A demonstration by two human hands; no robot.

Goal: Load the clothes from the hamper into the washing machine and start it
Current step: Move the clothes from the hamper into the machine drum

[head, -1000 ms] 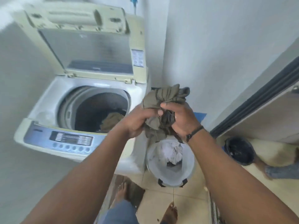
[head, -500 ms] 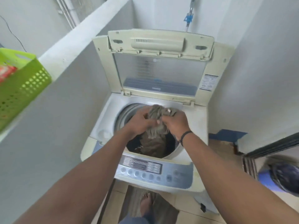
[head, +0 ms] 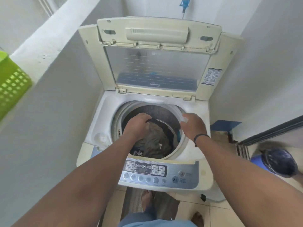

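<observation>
White-walled laundry corner, tiled floor. Top-loading washing machine [head: 144, 163] stands with lid [head: 157, 63] raised upright. Olive clothes [head: 155, 141] lie in the drum. Left hand [head: 136, 126] reaches into the drum, fingers curled down onto the clothes; whether that grip has closed on fabric, cannot tell. Right hand [head: 193, 126] hovers over the drum rim, fingers loose, holding nothing. Green basket [head: 11, 82] at left edge.

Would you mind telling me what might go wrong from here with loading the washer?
The olive garment sits bunched high in the drum; left heaped, the load may spin unbalanced. The left hand is over it, the right hand at the drum's rim. The propped lid above both hands could drop.
</observation>
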